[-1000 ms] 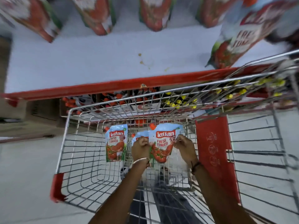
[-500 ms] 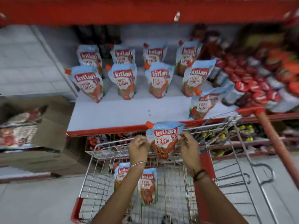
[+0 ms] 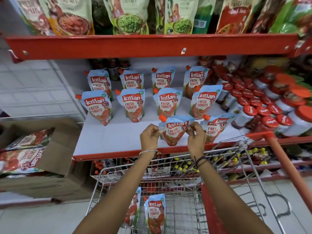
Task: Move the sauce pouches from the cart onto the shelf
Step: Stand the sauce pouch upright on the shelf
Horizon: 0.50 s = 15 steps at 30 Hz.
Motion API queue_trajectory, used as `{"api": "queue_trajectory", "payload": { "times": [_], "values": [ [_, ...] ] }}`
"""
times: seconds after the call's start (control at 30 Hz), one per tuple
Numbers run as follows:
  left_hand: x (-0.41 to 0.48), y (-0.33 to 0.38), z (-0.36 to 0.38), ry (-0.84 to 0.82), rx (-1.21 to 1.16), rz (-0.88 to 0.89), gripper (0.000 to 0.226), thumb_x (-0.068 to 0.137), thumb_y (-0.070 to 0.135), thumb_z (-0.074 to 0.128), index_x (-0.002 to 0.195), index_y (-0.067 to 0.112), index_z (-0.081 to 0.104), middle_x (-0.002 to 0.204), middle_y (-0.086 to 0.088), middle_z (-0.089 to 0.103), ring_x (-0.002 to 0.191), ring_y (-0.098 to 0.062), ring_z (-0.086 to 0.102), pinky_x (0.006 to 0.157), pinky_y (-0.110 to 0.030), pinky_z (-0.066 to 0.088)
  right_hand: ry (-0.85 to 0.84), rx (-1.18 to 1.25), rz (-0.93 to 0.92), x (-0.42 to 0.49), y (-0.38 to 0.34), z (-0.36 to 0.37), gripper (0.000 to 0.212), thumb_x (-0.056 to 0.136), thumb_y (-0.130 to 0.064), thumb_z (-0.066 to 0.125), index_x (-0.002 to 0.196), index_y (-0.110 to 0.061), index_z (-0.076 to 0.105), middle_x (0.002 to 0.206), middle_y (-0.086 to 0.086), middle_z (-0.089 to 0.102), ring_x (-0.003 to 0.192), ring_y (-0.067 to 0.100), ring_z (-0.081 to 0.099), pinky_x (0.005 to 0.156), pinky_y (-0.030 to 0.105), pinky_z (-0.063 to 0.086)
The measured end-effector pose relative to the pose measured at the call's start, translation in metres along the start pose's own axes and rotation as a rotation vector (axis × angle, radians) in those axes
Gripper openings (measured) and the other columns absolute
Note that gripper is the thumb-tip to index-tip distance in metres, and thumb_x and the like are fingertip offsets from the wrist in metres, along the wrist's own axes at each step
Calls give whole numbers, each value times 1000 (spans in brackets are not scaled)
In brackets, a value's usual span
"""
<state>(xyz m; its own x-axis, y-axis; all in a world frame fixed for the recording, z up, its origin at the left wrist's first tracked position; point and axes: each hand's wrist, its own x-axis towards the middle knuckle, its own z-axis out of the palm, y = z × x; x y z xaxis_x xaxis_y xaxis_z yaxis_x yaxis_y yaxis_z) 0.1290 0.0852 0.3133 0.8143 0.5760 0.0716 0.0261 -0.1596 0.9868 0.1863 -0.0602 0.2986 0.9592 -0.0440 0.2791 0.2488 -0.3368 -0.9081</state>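
I've got both hands, left hand and right hand, pinched on the top corners of a Kissan tomato pouch over the shelf front, so lower it upright, beside the front-row pouch, label forward.

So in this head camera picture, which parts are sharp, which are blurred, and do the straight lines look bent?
Head view: the held Kissan pouch and both hands, left and right, look fairly sharp; the red-capped jars at right smear; the red shelf edge bows from wide-angle distortion; lighting is soft, without strong glare.
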Motion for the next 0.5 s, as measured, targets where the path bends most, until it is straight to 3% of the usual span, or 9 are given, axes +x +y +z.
{"api": "queue_trajectory", "payload": {
  "times": [0.17, 0.37, 0.5],
  "values": [
    [4, -14, 10, -12, 37, -33, 24, 74, -5, 65, 63, 9, 49, 69, -13, 59, 70, -17, 54, 65, -32, 46, 3, -62, 22, 3, 23, 5, 14, 89, 5, 47, 79, -1, 54, 75, 14, 58, 71, 25, 53, 66, 27, 39],
    [8, -19, 9, 28, 84, 22, 14, 75, -4, 65, 68, 3, 55, 70, -12, 60, 69, -17, 55, 55, -3, 40, -33, -71, 27, 2, 24, 11, 12, 91, 0, 45, 81, 0, 53, 76, 17, 60, 70, 34, 56, 64, 34, 42],
    [8, -22, 9, 10, 51, 15, 9, 78, 0, 65, 75, 1, 57, 76, -11, 62, 72, -16, 57, 57, -2, 43, -29, -52, 50, -2, 21, 9, 11, 91, -3, 49, 94, 1, 59, 91, 20, 67, 79, 24, 57, 70, 32, 43]
  ]
}}
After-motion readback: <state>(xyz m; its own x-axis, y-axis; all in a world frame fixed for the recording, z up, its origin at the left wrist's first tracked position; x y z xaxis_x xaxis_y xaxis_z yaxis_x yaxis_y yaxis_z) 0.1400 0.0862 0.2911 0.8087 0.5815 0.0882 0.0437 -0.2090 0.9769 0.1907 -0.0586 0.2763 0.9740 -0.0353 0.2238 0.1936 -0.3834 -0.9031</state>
